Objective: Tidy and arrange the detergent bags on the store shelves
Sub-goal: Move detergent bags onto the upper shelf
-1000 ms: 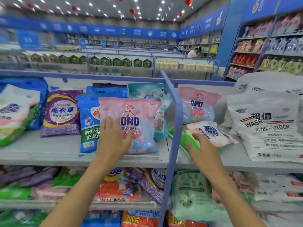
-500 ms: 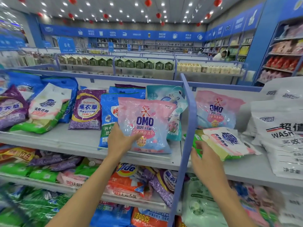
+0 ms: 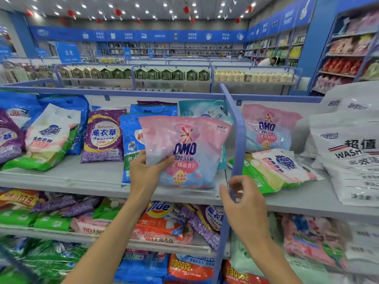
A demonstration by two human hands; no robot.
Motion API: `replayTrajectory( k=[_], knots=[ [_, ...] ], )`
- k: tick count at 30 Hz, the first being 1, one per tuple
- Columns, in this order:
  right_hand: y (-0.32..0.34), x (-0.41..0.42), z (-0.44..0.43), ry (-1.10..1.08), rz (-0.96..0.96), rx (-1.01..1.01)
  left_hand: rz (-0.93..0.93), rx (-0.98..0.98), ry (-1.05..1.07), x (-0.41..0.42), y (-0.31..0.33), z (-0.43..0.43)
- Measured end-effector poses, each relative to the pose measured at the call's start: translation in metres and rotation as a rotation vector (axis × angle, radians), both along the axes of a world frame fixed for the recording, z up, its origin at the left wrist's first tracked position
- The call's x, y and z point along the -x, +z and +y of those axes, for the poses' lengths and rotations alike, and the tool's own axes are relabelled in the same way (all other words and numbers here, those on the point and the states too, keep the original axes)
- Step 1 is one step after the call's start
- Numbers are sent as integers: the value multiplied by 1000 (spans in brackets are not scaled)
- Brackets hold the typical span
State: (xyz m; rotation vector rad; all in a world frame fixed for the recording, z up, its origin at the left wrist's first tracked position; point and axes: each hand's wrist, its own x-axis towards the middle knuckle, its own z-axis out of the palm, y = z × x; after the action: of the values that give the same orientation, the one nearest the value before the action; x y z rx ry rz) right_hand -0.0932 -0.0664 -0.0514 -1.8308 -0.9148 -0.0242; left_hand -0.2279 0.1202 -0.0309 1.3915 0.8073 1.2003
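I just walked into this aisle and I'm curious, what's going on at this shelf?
A person is tidying detergent bags. The left hand grips the lower left corner of a pink OMO bag, held upright at the upper shelf, left of the blue divider. The right hand hovers in front of the divider, fingers loosely curled, apparently holding nothing. Right of the divider, a green-and-white bag lies flat before a second OMO bag.
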Motion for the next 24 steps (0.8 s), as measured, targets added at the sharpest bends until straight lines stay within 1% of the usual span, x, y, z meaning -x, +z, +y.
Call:
replayTrajectory(
  k=[3, 6, 9, 12, 15, 18, 20, 24],
  knots=[
    [5, 7, 5, 138, 106, 1, -49, 9, -43, 14, 15, -14],
    [11, 11, 10, 226, 220, 23, -87, 147, -71, 27, 21, -26],
    [15, 13, 10, 391, 465, -70, -111, 264, -120, 34, 27, -38],
    [19, 11, 2, 473, 575, -148, -101, 261, -164, 41, 35, -52],
    [23, 3, -11, 487, 641, -223, -57, 210, -220, 42, 43, -67],
    [23, -18, -30, 470, 668, -277, -1, 162, -365, 32, 53, -85],
    [22, -39, -48, 472, 712, -285, 8, 182, -449, 15, 56, -99],
    [17, -100, -96, 480, 816, -266, 40, 165, -428, -42, 49, -136]
  ],
)
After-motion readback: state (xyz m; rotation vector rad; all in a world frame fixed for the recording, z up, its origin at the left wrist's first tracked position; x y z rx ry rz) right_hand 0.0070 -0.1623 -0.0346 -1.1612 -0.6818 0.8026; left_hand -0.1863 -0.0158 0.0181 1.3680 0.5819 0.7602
